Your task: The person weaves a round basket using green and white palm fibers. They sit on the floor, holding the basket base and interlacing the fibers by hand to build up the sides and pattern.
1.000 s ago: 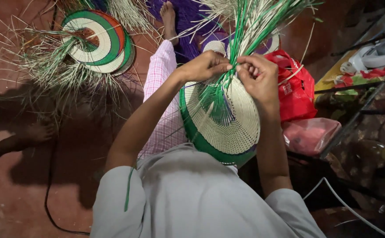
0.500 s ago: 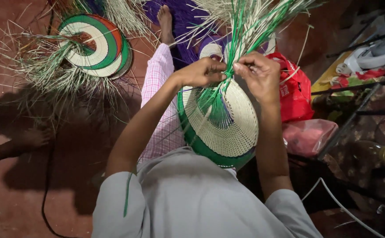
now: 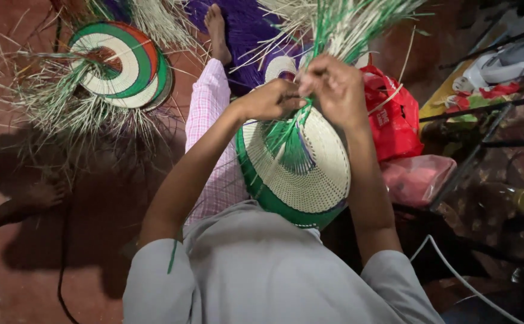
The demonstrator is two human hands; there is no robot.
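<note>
cream woven disc [image 3: 301, 174], green rim; left hand [image 3: 272, 99], right hand [image 3: 335, 89] pinching green strands [image 3: 346, 27].

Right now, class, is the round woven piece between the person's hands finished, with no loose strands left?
No: the woven piece has loose green and pale strands fanning above both hands.
</note>
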